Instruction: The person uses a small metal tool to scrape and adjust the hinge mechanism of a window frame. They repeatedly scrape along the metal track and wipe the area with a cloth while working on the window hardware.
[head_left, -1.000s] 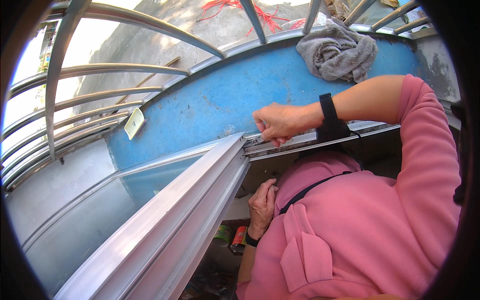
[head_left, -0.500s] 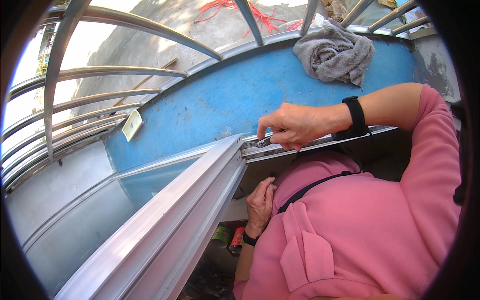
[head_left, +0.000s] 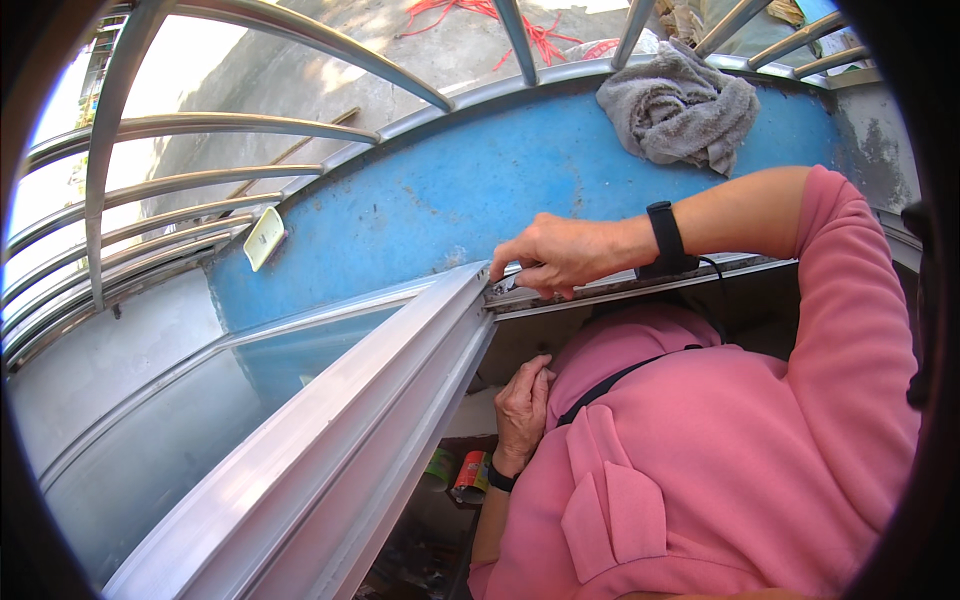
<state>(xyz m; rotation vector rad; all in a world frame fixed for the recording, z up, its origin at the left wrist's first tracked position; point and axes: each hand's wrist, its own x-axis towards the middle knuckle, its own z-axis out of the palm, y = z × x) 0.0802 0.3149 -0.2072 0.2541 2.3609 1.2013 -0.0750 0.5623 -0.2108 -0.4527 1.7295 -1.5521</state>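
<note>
My right hand (head_left: 568, 257) reaches in from the right over the window track (head_left: 600, 292). Its thumb and fingers pinch a small, dark, partly shiny piece (head_left: 508, 281) down in the track, too hidden to name. The fingertips are close beside the end of the white sliding window frame (head_left: 400, 370). Lower down, my left hand (head_left: 522, 408) is curled closed in front of the pink top (head_left: 700, 440), below the track. Its palm is hidden, so whether anything is inside does not show.
Beyond the track lies a blue sill (head_left: 420, 220) with a crumpled grey towel (head_left: 682, 108) and a pale green rectangular dish (head_left: 264, 238). Curved metal bars (head_left: 250, 124) fence its outer side. Underneath are a red-and-green can (head_left: 470, 474) and dark clutter.
My right hand has slid left along the track with the small piece, closer to the window frame's end. The left hand stays nearly where it was.
</note>
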